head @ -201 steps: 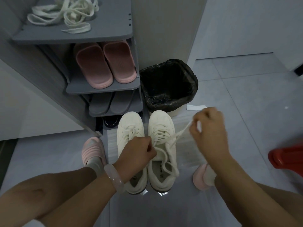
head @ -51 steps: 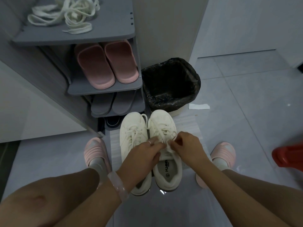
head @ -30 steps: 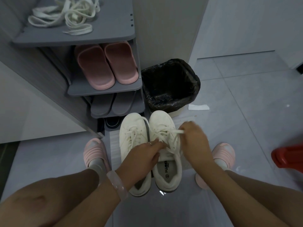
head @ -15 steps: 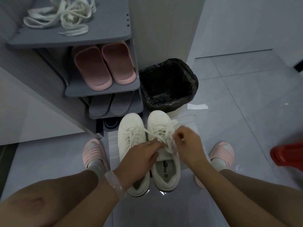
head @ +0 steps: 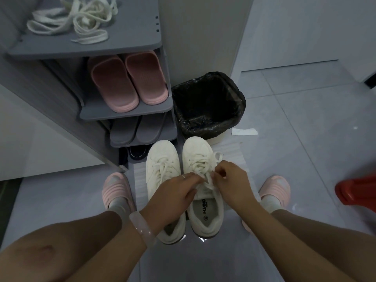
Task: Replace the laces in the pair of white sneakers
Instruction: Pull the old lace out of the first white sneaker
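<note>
- Right sneaker [head: 204, 208]: white, standing on a pale ribbed mat [head: 238, 151] on the floor, toe pointing away from the person. Its insole, just behind the fingers, carries dark print beginning "HUAN"; the remaining letters and the small round mark below them are too small to read.
- Left sneaker [head: 162, 157]: white, touching the right sneaker along its side. Its lacing shows ahead of the left fingers; its heel opening is covered by the left wrist.
- Lace [head: 198, 165]: white, threaded across the right sneaker's eyelets ahead of the fingers. Its two ends meet between the two hands, where the crossing itself is hidden by the fingertips.
- Left hand [head: 173, 195]: palm down over the left sneaker's collar, fingers extended toward the right sneaker's tongue, tips closed on the lace. A thin ring sits on one finger; a translucent pink bangle [head: 142, 228] circles the wrist.
- Right hand [head: 232, 180]: knuckles up, fingers curled tightly, pinching the lace at the tongue, fingertips nearly touching those of the left hand.
- Spare laces [head: 75, 19]: a loose white tangle on the top of the grey shoe rack [head: 130, 39], far beyond the fingers; the upper part is cut off by the frame edge.
- Bin [head: 208, 104]: lined with a black bag, just beyond the sneaker toes.
- Red object [head: 356, 190]: right of the right hand, blurred and cut off; unidentifiable.
</note>
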